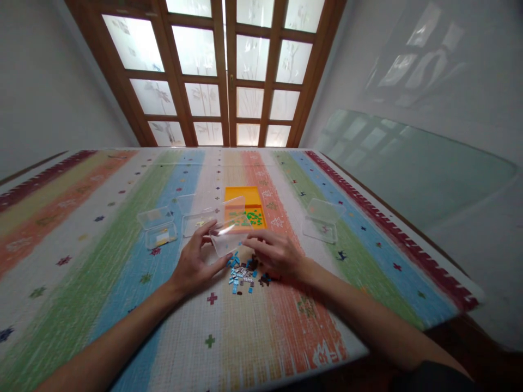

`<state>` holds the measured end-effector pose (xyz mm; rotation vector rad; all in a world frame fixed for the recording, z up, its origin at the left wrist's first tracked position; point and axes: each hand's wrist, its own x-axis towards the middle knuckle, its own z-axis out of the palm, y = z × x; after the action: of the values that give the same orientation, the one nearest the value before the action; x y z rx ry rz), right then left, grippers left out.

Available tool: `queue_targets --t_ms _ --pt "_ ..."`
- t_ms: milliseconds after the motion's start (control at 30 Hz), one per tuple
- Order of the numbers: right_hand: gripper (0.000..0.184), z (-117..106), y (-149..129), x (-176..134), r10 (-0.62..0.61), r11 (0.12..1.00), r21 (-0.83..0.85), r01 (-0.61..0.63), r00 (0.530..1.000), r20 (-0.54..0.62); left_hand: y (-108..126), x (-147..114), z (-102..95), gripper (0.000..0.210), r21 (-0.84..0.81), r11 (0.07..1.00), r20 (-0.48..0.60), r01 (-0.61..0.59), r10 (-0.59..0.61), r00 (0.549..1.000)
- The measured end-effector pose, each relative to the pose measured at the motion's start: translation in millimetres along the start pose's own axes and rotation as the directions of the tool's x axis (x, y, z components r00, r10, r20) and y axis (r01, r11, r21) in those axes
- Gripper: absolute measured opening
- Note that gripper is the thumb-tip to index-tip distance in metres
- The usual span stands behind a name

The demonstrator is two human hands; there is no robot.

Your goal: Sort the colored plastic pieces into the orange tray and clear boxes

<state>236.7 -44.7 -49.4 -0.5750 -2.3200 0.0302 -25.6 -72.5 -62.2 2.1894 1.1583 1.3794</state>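
A clear plastic box (pixel 226 245) is tilted up above the table, with my left hand (pixel 195 262) curled around its left side. My right hand (pixel 278 252) is at the right rim of that box, its fingertips drawn together; what they pinch, if anything, is too small to make out. A small pale blue spot shows in the box near those fingertips. Just below both hands lies a loose pile of small toy building bricks (pixel 244 274), in blue, brown and grey-white. My right hand covers part of the pile's upper right edge.
Behind the hands an open orange box (pixel 242 194) holds small green pieces (pixel 254 218). Open clear boxes stand at the left (pixel 160 237), behind my left hand (pixel 192 224), and at the right (pixel 319 231). A striped tablecloth (pixel 183 337) covers the table.
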Motion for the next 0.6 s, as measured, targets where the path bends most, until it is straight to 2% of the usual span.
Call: queue_targets --t_ms 67,133,167,267,333,467,600 --pt "0.032 -13 8 0 0.072 0.997 0.001 -0.072 0.997 -0.007 -1 1 0.4 0.076 -0.038 0.998 -0.033 0.05 -0.051 0.998" --pt "0.026 -30 17 -1 0.138 0.99 0.033 -0.14 0.989 0.06 -3 2 0.4 0.076 -0.077 0.992 -0.051 0.097 -0.101 0.994" --pt "0.021 -38 22 -2 0.161 0.983 0.069 -0.171 0.978 0.132 -4 3 0.2 0.075 -0.094 0.989 -0.055 0.113 -0.118 0.991" --pt "0.013 -55 32 -4 0.193 0.956 0.13 -0.265 0.894 0.404 -5 5 -0.5 0.074 -0.115 0.985 -0.051 0.132 -0.139 0.989" --pt "0.015 -59 34 -6 0.193 0.94 0.15 -0.305 0.842 0.503 -5 5 -1.1 0.074 -0.106 0.984 -0.047 0.142 -0.147 0.988" --pt "0.015 -52 30 -7 0.196 0.923 0.168 -0.345 0.8 0.567 -5 4 -1.2 0.074 -0.08 0.984 -0.024 0.157 -0.159 0.987" --pt "0.016 -47 28 -6 0.204 0.92 0.173 -0.351 0.806 0.555 -3 5 0.2 0.073 -0.083 0.982 -0.007 0.168 -0.169 0.986"
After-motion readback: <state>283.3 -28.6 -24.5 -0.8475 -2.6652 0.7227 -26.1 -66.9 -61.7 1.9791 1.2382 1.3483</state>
